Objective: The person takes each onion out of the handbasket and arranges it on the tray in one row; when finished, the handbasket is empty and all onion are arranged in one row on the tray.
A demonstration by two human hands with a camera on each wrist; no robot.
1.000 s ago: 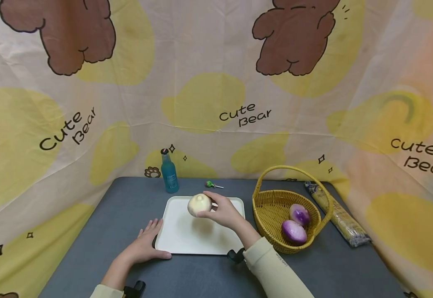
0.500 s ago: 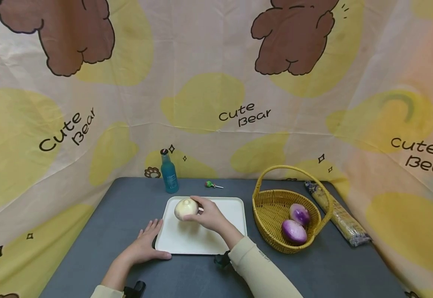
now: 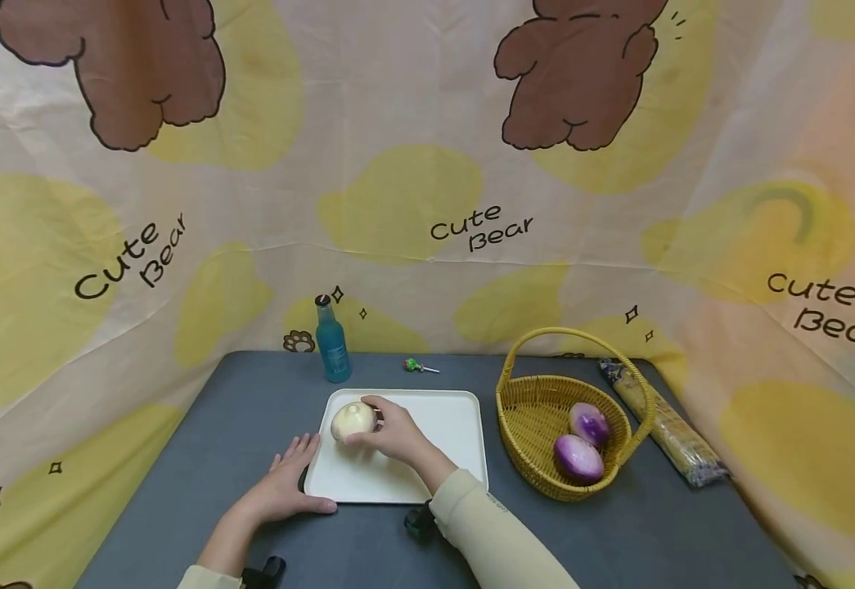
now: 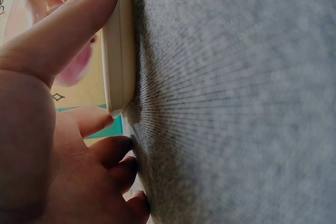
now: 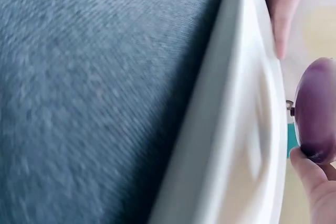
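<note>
In the head view my right hand [image 3: 400, 435] holds an onion [image 3: 352, 421] between thumb and fingers, over the left part of a white tray [image 3: 427, 474]. The onion looks pale on the side facing the head camera. Its other side shows purple in the right wrist view, where the onion [image 5: 316, 111] stands apart from the tray rim [image 5: 236, 77]. My left hand [image 3: 285, 483] lies at the tray's near left corner, fingers spread and thumb along the front edge. The left wrist view shows the thumb [image 4: 68, 27] against the tray's edge [image 4: 119, 61].
A yellow wicker basket [image 3: 523, 442] with a tall handle stands right of the tray, holding two purple onions [image 3: 578, 458]. Beyond it lies a long clear packet [image 3: 673, 429]. A blue bottle [image 3: 333, 348] and a lollipop [image 3: 416, 366] are behind the tray on the grey table [image 3: 250, 401].
My right hand has carried the onion leftward and a little nearer over the tray, from its middle to its left part. The left hand has stayed at the corner.
</note>
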